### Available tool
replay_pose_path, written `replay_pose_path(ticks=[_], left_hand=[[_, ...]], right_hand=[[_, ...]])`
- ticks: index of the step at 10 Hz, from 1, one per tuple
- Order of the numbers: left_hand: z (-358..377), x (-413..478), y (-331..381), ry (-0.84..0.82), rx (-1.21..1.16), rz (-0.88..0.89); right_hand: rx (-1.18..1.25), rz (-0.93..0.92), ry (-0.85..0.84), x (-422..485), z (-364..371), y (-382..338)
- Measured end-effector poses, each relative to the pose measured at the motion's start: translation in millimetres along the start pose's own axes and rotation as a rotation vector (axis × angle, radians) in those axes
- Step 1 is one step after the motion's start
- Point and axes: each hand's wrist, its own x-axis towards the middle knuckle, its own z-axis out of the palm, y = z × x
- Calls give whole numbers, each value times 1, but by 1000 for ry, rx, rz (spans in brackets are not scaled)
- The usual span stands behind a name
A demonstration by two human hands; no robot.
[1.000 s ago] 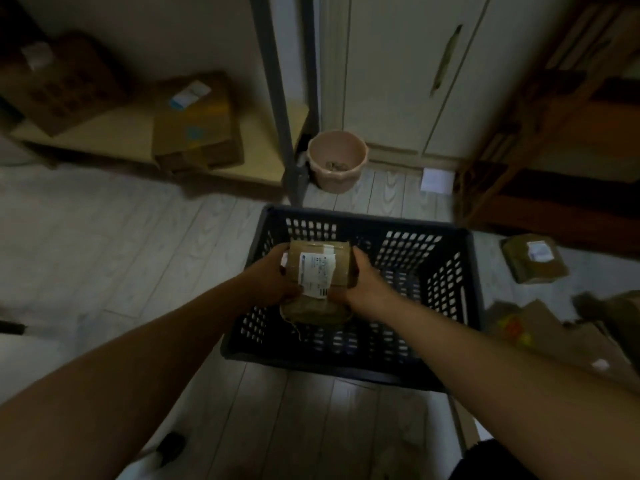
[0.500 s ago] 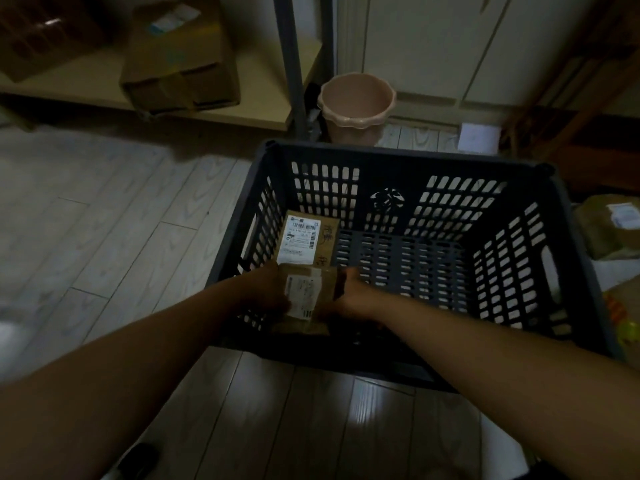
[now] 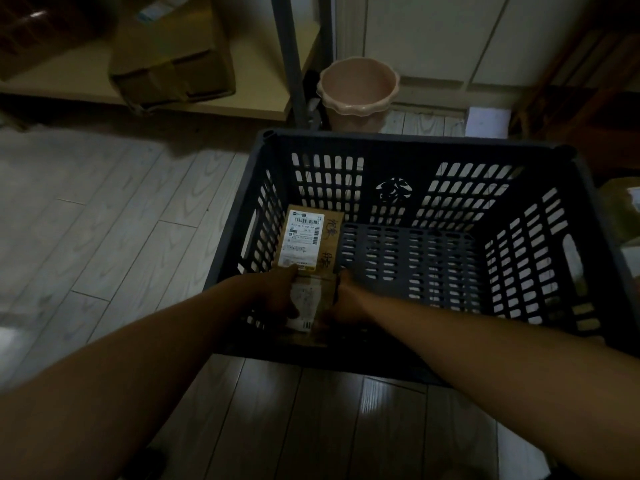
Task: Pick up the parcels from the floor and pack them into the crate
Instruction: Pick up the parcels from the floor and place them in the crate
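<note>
Sitting low in the near-left corner of the crate [image 3: 415, 142], at about 7 o'clock on its floor: a small brown parcel [image 3: 308, 301] with a white label facing up. Clamped from both sides, by the left hand [image 3: 275, 296] with fingers curled round its 9 o'clock edge and by the right hand [image 3: 348, 306] curled against its 3 o'clock edge. Possibly touching the crate floor already, though too dark down there to tell.

Just beyond at 12 o'clock, touching or very nearly so: a second parcel [image 3: 313, 239], lying flat against the crate's left wall, printed label up, with handwriting beside the label. Dark slotted plastic walls on every side.

Outside the far rim at 12 o'clock: a pink bucket [image 3: 358, 88] standing on the floor, just beside a grey metal post [image 3: 289, 57]. At 11 o'clock: a low wooden shelf [image 3: 263, 95] carrying a cardboard box [image 3: 173, 64]. At 1 o'clock: a white sheet [image 3: 488, 122] on the floor. At 3 o'clock, cut off by the frame edge: a third parcel [image 3: 620, 206] outside the crate. Pale floorboards [image 3: 104, 220] at 9 o'clock, darker boards at 6 o'clock beneath both forearms.
</note>
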Motion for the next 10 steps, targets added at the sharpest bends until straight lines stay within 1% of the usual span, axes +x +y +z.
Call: replay_pose_path(ticks=[1,2,3,4,5,6,7,8,10], left_hand=[[-5,3,1,-23,-5,-7],[-9,5,1,3,-54,-2],[-11,5,2,-35,-102,-5],[-18,8,5,5,-25,-11],[-27,22,2,214,274,59],[-27,43,-7,268,730,229],[-28,59,-16,224,979,267],[-27,65,-19,210,1010,240],[-25,76,-18,193,1024,192]], right_hand=[[-508,-256,39,-24,-7,-2],[-498,-209,-2,-21,-10,2],[-540,-266,-46,-28,-9,-6],[-517,-320,-61,-31,-11,-6],[-541,-332,-79,-33,-18,-10],[-560,-353,-126,-41,-22,-16],[-543,-386,-112,-42,-25,-15],[-545,-399,-119,-45,-27,-14],[-595,-308,-105,-27,-28,-9]])
